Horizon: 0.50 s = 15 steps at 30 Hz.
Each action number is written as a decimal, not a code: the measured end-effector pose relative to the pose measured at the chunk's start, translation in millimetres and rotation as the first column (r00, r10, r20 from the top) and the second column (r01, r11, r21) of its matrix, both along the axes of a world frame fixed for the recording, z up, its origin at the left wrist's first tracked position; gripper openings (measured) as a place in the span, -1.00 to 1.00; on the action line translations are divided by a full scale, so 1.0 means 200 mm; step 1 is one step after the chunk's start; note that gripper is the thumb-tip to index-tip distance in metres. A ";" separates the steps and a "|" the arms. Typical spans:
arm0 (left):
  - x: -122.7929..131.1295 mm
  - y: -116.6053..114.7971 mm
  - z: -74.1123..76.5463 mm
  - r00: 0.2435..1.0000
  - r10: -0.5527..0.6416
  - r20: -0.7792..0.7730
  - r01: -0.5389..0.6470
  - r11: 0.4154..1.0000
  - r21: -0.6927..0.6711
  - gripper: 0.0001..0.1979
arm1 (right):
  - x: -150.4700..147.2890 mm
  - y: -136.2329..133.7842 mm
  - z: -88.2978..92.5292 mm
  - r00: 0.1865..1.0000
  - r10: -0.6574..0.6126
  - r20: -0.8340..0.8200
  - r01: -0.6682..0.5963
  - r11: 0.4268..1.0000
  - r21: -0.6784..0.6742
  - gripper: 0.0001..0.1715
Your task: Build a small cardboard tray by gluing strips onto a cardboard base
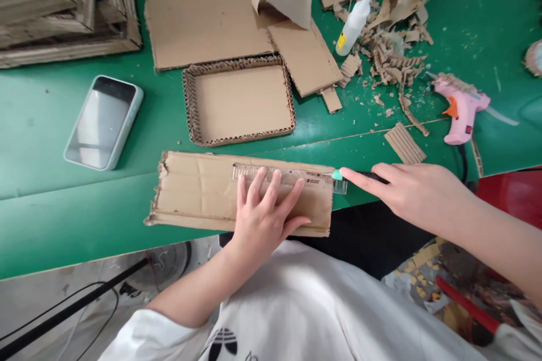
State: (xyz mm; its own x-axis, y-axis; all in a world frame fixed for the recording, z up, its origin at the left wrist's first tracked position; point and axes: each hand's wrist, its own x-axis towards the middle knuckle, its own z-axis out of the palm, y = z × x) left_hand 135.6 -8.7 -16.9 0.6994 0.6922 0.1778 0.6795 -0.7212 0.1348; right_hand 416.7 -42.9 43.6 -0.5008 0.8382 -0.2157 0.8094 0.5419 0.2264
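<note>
A long cardboard piece (pixel 195 189) with a ragged left end lies along the table's near edge. Across its upper right part runs a clear plastic ruler (pixel 313 176), its right end reaching past the cardboard. My left hand (pixel 265 206) lies flat with fingers spread, its fingertips on the ruler and the palm over the cardboard. In my right hand (pixel 393 183) is a slim black cutter (pixel 337 174) with a teal tip, the index finger stretched along it. The tip is at the ruler's right end, by the cardboard's edge; no blade can be made out.
Beyond the cardboard sits a shallow cardboard tray (pixel 241 138). A phone (pixel 104 124) lies at left, below stacked cardboard frames (pixel 105 51). Large cardboard sheets (pixel 203 5), a glue bottle (pixel 357 20), torn scraps (pixel 389 62) and a pink glue gun (pixel 459 110) occupy the far side and right.
</note>
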 end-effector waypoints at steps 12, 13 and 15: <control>0.00 -0.01 -0.02 1.000 0.015 0.026 -0.015 1.000 0.003 -0.39 | 0.05 0.01 0.04 1.000 -0.016 -0.008 0.016 0.999 -0.030 -0.08; 0.00 -0.01 -0.02 1.000 0.016 0.022 -0.016 1.000 0.004 -0.39 | 0.06 0.00 0.04 1.000 -0.013 -0.007 0.013 1.000 -0.023 -0.07; 0.00 -0.01 -0.02 1.000 0.016 0.012 -0.016 1.000 0.011 -0.40 | 0.07 -0.01 0.04 1.000 -0.006 -0.005 0.005 1.000 -0.018 -0.07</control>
State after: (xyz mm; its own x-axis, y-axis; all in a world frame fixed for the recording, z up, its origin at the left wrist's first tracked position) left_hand 135.5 -9.8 -20.3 0.6862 0.7010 0.1940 0.6891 -0.7119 0.1354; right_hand 431.0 -45.2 51.7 -0.4974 0.8370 -0.2282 0.8136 0.5413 0.2124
